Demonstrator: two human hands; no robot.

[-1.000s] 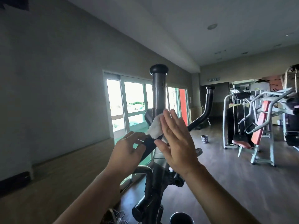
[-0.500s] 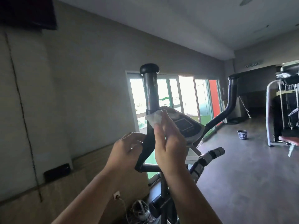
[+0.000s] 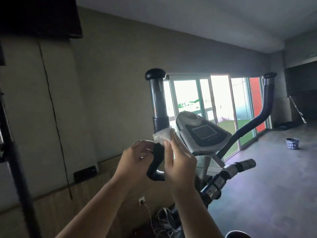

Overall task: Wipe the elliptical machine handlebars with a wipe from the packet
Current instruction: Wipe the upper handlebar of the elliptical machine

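Note:
The elliptical's left handlebar (image 3: 158,102) is a dark upright tube with a round black cap, just ahead of me. A white wipe (image 3: 162,136) is pressed around it below the grip collar by my right hand (image 3: 178,167), fingers stretched upward over the cloth. My left hand (image 3: 135,163) curls at the handlebar's lower bend, fingertips touching the tube just under the wipe. The right handlebar (image 3: 265,107) curves up on the far side of the grey console (image 3: 202,133). The wipe packet is not in view.
A short fixed grip (image 3: 244,164) sticks out right below the console. Cables and a wall socket (image 3: 141,201) lie by the machine's base. A dark pole (image 3: 15,165) stands at the left. A small patterned pot (image 3: 292,143) sits on the floor by the glass doors.
The view has swung left, bringing the console and right handlebar into sight. My right hand closed from a flat palm onto the wipe and slid slightly down the left handlebar. The left hand stayed at the bend.

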